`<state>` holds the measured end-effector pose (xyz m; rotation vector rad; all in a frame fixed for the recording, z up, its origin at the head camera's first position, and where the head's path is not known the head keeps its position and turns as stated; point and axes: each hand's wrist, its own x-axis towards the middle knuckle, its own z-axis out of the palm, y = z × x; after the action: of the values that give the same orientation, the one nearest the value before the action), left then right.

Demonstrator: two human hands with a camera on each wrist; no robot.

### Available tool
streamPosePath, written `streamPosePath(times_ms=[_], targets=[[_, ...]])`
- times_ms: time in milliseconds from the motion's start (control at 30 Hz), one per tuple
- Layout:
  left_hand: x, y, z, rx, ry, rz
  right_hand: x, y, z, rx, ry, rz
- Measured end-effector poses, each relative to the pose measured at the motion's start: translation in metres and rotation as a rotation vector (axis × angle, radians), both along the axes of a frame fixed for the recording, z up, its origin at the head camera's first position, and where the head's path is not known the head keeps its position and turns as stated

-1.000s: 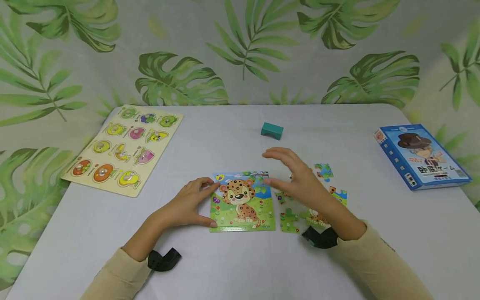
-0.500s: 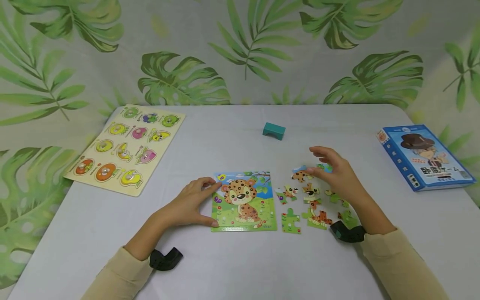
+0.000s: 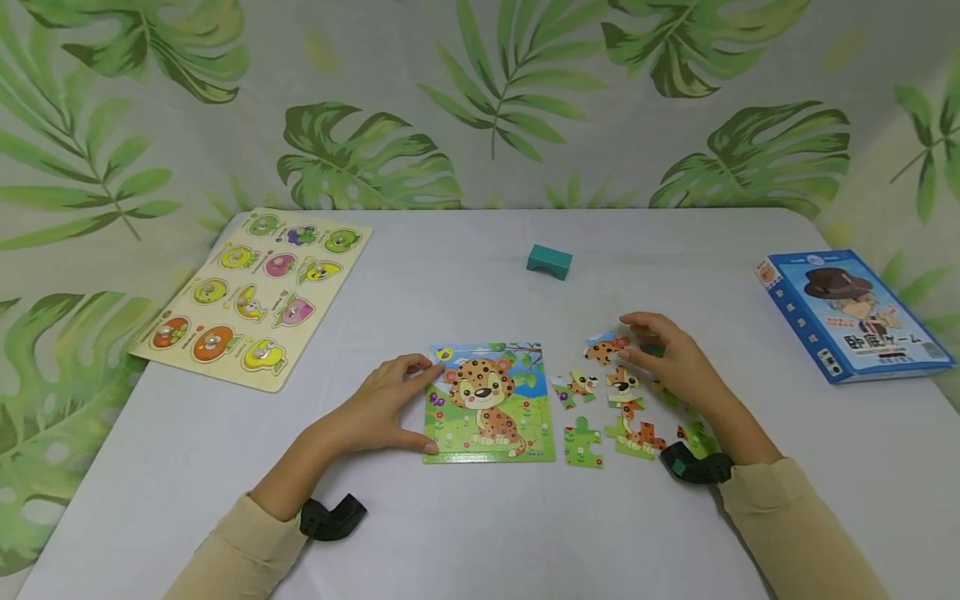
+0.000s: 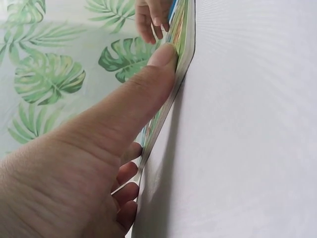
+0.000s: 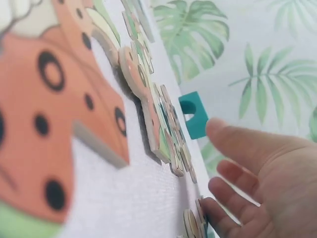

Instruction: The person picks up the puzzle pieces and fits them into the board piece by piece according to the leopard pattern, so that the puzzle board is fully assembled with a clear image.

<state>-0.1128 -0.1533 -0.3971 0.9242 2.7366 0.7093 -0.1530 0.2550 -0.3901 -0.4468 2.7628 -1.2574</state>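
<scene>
A square picture board printed with a leopard cub lies at mid-table. My left hand holds it by its left side, thumb on the lower left corner and index finger at the upper left. In the left wrist view the thumb presses the board's edge and the other fingers curl beside it. To the right lie several loose jigsaw pieces. My right hand hovers over the upper ones, thumb and fingers apart, its tips by a spotted jigsaw piece. Whether they touch it, I cannot tell. The hand covers some pieces.
A wooden fruit peg puzzle lies at the left. A small teal arch block stands toward the back. At the right is a blue game box. A leaf-print cloth hangs behind the table.
My right hand has gone right from the picture board to the loose pieces, then lowered slightly by the upper spotted piece. The left hand stays on the board.
</scene>
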Motion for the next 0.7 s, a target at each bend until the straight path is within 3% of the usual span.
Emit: streamPosePath(times_ms=[433, 700], targets=[[0.0014, -0.0002, 0.0003, 0.008, -0.008, 0.015, -0.0002, 0.0016, -0.0099, 0.122, 0.09, 0.028], [0.0017, 0.0004, 0.0001, 0.015, -0.004, 0.014, -0.0021, 0.0011, -0.0087, 0.184, 0.047, 0.08]])
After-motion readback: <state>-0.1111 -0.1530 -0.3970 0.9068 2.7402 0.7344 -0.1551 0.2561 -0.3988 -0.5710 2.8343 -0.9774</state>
